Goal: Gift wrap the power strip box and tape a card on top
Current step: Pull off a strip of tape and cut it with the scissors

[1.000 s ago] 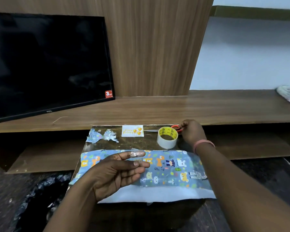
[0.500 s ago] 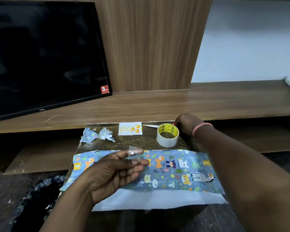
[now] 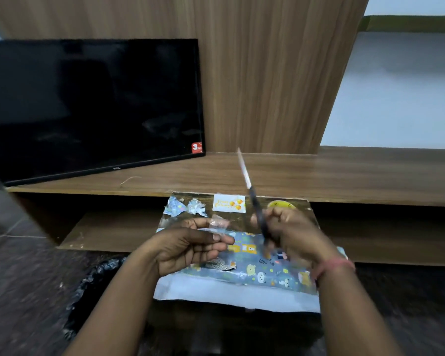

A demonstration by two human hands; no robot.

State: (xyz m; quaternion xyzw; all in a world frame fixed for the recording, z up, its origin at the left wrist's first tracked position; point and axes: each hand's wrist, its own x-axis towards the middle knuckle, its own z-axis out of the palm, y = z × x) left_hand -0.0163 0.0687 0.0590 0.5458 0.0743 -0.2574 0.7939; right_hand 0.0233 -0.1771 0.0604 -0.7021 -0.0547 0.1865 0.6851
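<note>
At frame centre, a small table [image 3: 242, 223] carries the wrapped box [image 3: 262, 273], a card [image 3: 229, 203], tape roll [image 3: 280, 204] and two paper scraps [image 3: 185, 209] along its far edge.

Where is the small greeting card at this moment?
In the head view, the greeting card lies flat at the far edge of the work surface, between the crumpled paper scraps on its left and the tape roll on its right.
</note>
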